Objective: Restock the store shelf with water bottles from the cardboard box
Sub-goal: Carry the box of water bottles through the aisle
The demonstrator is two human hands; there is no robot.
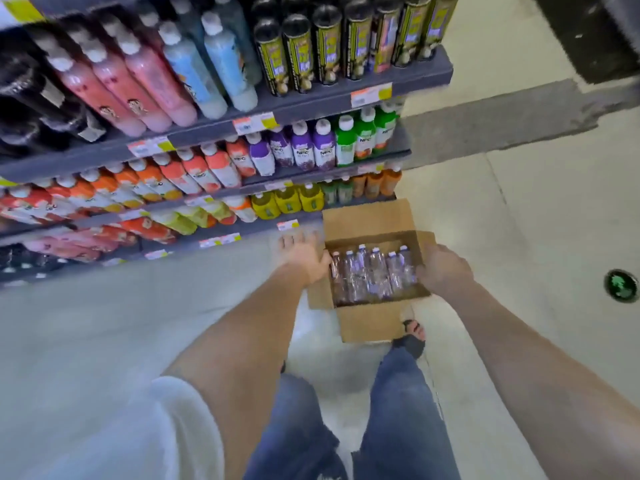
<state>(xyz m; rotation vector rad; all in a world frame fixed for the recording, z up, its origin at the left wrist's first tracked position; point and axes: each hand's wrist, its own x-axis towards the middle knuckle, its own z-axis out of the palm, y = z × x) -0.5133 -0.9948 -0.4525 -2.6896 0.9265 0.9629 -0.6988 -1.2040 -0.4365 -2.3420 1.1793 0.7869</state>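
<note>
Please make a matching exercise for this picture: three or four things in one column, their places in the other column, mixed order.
Things:
1. left hand
2. right hand
3. water bottles
4. black-capped cans

Places:
a. top shelf
b. inside the cardboard box
c. box's right side
d. box's left side

Pairs: 1-d, 2-c, 3-b, 4-a

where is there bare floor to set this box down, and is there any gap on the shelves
Bare floor lies right of the cardboard box, out past the shelf end, and more on the left between the lowest shelf and the left hand. The visible shelves are packed bottle to bottle, with no clear gap. Both hands, the right hand included, hold the box sides.
</note>
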